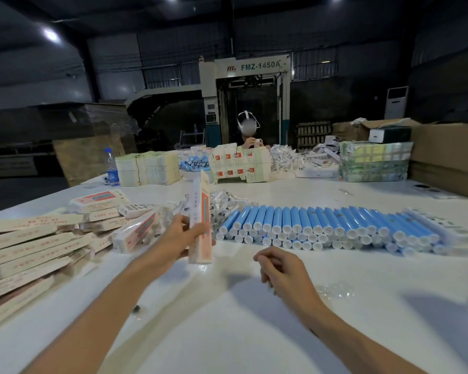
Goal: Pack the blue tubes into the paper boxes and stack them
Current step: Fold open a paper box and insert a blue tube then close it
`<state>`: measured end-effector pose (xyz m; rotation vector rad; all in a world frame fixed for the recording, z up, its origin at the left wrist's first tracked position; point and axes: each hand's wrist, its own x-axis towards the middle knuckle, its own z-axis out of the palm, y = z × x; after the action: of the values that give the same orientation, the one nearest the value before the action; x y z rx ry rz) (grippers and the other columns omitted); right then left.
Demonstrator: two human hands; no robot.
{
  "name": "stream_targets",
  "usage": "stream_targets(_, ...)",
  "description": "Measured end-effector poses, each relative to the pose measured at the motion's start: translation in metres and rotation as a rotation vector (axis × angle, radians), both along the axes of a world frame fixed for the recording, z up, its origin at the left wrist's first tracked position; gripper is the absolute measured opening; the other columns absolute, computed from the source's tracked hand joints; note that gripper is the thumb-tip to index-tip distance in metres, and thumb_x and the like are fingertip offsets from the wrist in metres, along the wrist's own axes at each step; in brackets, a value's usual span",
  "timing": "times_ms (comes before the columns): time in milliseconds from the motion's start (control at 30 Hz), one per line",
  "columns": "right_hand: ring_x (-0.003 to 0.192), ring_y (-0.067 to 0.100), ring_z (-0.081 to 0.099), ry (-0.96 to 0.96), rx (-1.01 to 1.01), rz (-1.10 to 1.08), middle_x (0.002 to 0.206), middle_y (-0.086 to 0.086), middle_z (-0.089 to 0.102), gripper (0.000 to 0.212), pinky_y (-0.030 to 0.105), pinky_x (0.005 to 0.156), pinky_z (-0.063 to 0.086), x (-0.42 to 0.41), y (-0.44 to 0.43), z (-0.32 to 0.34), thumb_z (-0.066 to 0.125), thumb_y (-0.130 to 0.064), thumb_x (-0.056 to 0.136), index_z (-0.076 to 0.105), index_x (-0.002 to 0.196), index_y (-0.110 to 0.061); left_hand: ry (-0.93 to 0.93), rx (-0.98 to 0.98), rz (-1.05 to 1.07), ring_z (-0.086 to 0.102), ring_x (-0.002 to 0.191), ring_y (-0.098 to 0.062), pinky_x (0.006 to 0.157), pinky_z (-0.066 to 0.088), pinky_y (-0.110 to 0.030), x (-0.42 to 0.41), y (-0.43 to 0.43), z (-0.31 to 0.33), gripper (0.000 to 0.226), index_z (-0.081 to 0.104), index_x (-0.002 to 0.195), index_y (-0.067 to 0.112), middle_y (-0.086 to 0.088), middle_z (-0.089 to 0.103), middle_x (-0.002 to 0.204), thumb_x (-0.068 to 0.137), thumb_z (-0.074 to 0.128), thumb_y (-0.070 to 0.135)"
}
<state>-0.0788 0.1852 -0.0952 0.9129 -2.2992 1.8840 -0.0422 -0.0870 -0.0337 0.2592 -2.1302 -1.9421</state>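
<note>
My left hand (183,234) grips a long white paper box (199,211) with red and green print, held nearly upright above the white table (227,333). My right hand (277,267) hovers just to its right, fingers loosely curled, holding nothing. A stacked row of several blue tubes (322,228) with white caps lies to the right, caps toward me. Flat folded paper boxes (25,247) lie fanned out at the left, with filled boxes (135,230) piled beside them.
A heap of small clear wrapped pieces (224,203) lies behind the held box. Further back are a water bottle (111,167), stacks of cartons (149,168), more tubes (193,163), cardboard boxes (449,155) and a seated person (247,136).
</note>
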Motion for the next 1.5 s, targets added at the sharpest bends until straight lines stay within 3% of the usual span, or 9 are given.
stream_targets(133, 0.064, 0.007, 0.062, 0.112, 0.106, -0.117, 0.072, -0.002, 0.07, 0.016, 0.025, 0.06, 0.048, -0.006, 0.003, 0.013, 0.059, -0.019, 0.103, 0.071, 0.096, -0.027, 0.042, 0.166, 0.028, 0.08, 0.094, -0.039, 0.075, 0.067, -0.044, 0.006, 0.036, -0.01, 0.088, 0.041, 0.137, 0.023, -0.016, 0.07, 0.124, 0.07, 0.097, 0.027)
stream_targets(300, 0.08, 0.015, 0.063, 0.214, 0.428, -0.347, 0.104, 0.001, 0.073, 0.02, 0.035, 0.073, 0.05, -0.062, 0.002, 0.048, 0.055, -0.013, 0.1, 0.068, 0.116, -0.014, 0.007, 0.02, 0.093, 0.081, 0.092, -0.024, 0.078, 0.063, -0.042, 0.003, 0.04, -0.04, 0.066, 0.056, 0.136, 0.018, 0.0, 0.082, 0.102, 0.082, 0.093, 0.022)
stream_targets(467, 0.118, 0.033, 0.05, 0.282, 0.749, -0.657, 0.127, 0.013, 0.056, 0.028, 0.043, 0.089, 0.043, -0.124, 0.022, 0.07, 0.049, -0.012, 0.099, 0.058, 0.125, -0.007, -0.028, -0.011, 0.182, 0.078, 0.076, -0.011, 0.051, 0.057, -0.027, 0.002, 0.032, -0.052, 0.06, 0.057, 0.112, 0.043, 0.011, 0.08, 0.085, 0.069, 0.098, 0.049)
stream_targets(633, 0.134, 0.033, 0.039, 0.274, 1.106, -0.719, 0.135, 0.009, 0.052, 0.033, 0.047, 0.109, 0.033, -0.144, 0.039, 0.06, 0.041, -0.011, 0.1, 0.063, 0.124, -0.012, 0.088, 0.086, 0.146, 0.072, 0.101, -0.015, 0.073, 0.053, -0.034, 0.003, 0.037, -0.048, 0.068, 0.064, 0.116, 0.047, 0.014, 0.079, 0.1, 0.06, 0.084, 0.08)
stream_targets(800, 0.119, 0.031, 0.045, 0.398, 1.195, -0.762, 0.119, 0.009, 0.059, 0.025, 0.039, 0.098, 0.038, -0.129, 0.042, 0.044, 0.045, -0.003, 0.094, 0.066, 0.105, -0.011, 0.069, 0.228, 0.163, 0.073, 0.095, -0.022, 0.098, 0.056, -0.049, 0.003, 0.039, -0.05, 0.032, 0.068, 0.118, 0.034, -0.001, 0.077, 0.101, 0.099, 0.064, 0.059)
stream_targets(967, 0.124, 0.034, 0.047, 0.423, 1.188, -0.766, 0.127, 0.015, 0.051, 0.021, 0.036, 0.088, 0.046, -0.105, 0.045, 0.037, 0.051, -0.006, 0.099, 0.06, 0.118, -0.008, 0.073, 0.224, 0.15, 0.078, 0.084, -0.012, 0.075, 0.057, -0.035, 0.005, 0.044, -0.05, 0.02, 0.066, 0.117, 0.037, 0.01, 0.08, 0.09, 0.102, 0.065, 0.05)
stream_targets(1100, 0.107, 0.037, 0.064, 0.278, 1.089, -0.672, 0.113, 0.014, 0.065, 0.025, 0.037, 0.07, 0.04, -0.097, 0.044, 0.041, 0.042, -0.001, 0.103, 0.054, 0.125, -0.005, 0.109, 0.21, 0.078, 0.08, 0.098, -0.017, 0.088, 0.06, -0.043, 0.006, 0.049, -0.049, 0.032, 0.06, 0.131, 0.03, 0.007, 0.082, 0.107, 0.102, 0.068, 0.039)
stream_targets(1367, 0.063, 0.03, 0.075, -0.194, 0.496, -0.501, 0.101, 0.019, 0.072, 0.049, 0.036, 0.065, 0.056, -0.094, 0.068, 0.055, 0.061, -0.011, 0.1, 0.036, 0.141, 0.001, 0.095, 0.215, -0.056, 0.081, 0.099, -0.029, 0.07, 0.065, -0.031, 0.009, 0.055, -0.02, 0.04, 0.065, 0.132, 0.019, -0.008, 0.082, 0.111, 0.094, 0.08, 0.022)
stream_targets(1500, 0.082, 0.043, 0.076, -0.329, -0.08, -0.346, 0.099, 0.022, 0.068, 0.073, 0.051, 0.076, 0.065, -0.076, 0.072, 0.059, 0.067, 0.001, 0.095, 0.022, 0.148, -0.022, 0.082, 0.187, -0.105, 0.081, 0.097, -0.029, 0.078, 0.065, -0.038, 0.008, 0.078, -0.017, 0.044, 0.065, 0.131, 0.017, -0.008, 0.082, 0.108, 0.091, 0.083, 0.02)
